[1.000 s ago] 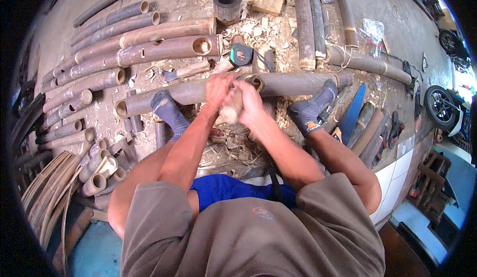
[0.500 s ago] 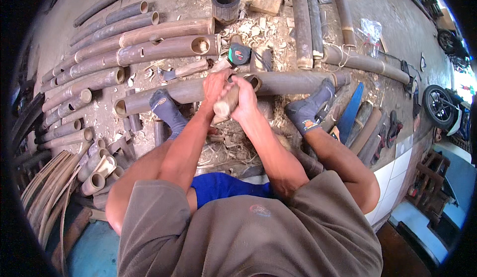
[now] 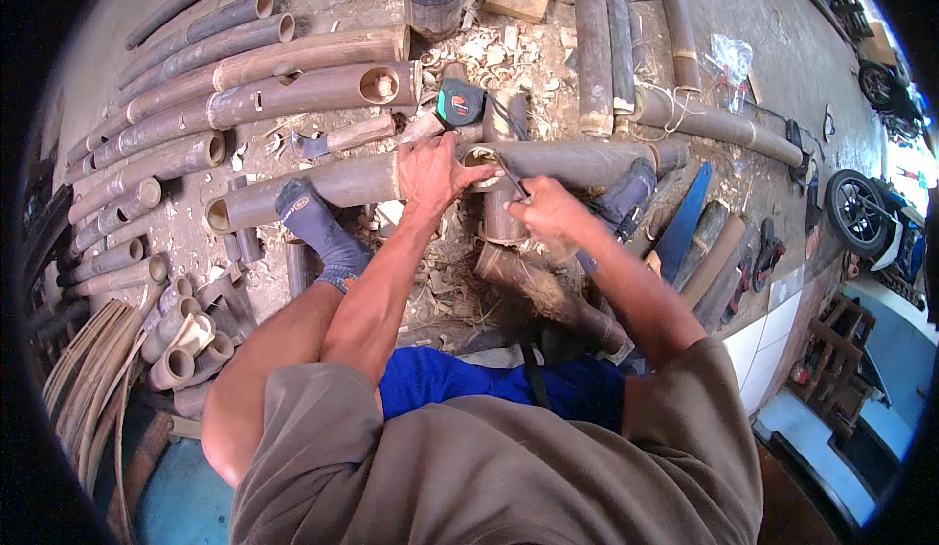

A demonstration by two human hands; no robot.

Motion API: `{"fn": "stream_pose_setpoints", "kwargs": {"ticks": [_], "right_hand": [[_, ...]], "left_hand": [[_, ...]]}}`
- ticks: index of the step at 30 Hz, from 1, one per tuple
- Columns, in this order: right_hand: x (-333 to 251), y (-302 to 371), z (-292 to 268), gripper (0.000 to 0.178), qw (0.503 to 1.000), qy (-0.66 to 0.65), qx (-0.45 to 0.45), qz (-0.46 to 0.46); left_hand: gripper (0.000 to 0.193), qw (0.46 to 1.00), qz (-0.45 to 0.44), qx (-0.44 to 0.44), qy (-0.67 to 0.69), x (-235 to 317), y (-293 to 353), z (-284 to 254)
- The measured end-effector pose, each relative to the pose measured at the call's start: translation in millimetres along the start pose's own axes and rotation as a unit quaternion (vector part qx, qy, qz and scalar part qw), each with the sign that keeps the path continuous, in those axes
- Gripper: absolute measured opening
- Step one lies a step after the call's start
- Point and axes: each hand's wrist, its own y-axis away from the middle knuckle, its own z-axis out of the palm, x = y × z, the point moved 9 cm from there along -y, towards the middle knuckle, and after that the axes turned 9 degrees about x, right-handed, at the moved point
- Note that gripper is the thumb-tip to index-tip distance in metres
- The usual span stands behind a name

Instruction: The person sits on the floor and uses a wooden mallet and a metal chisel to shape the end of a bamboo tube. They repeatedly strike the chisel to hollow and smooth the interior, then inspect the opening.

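tube (image 3: 337,185) lies crosswise before the person (image 3: 499,476), long axis left to right, open left end angled nearer them. left hand (image 3: 428,171) holds it beside the hole (image 3: 479,158), fingers bent over the top. right hand (image 3: 548,210) curls around a slim tool (image 3: 515,186); its tip appears to meet the hole from where i stand. left sock (image 3: 311,220): pale marking, too small to read.

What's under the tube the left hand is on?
Bamboo shows from beneath the tube on its near and far sides. The tube covers the middle, so whether that's one piece can't be seen.
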Motion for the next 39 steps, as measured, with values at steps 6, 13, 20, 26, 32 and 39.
{"fn": "stream_pose_setpoints", "kwargs": {"ticks": [6,13,20,26,32,39], "right_hand": [[-41.4,-48.9,-29.2,0.036,0.937,0.282,-0.193,-0.076],[19.6,-14.5,30.7,0.045,0.996,-0.061,0.054,-0.041],[-0.2,39.7,102.0,0.029,0.812,-0.512,0.233,0.16],[12.2,30.9,59.0,0.031,0.926,-0.312,0.178,0.118],[-9.5,20.7,-11.3,0.043,0.998,-0.017,0.065,0.013],[-42.1,-40.0,-43.1,0.042,0.966,0.199,-0.053,-0.157]], "left_hand": [[0.08,0.999,-0.013,-0.036,0.01,3.1,-5.5,4.7],[0.082,0.994,0.076,-0.076,0.031,0.3,-5.0,3.1],[0.099,0.989,0.055,-0.123,0.055,-7.3,-1.2,2.2],[0.102,0.997,0.04,-0.055,0.03,1.6,2.0,-2.0],[0.098,1.0,0.004,0.012,0.018,3.4,3.4,0.9],[0.085,0.999,-0.016,-0.014,0.033,1.8,-1.7,4.0]]}}
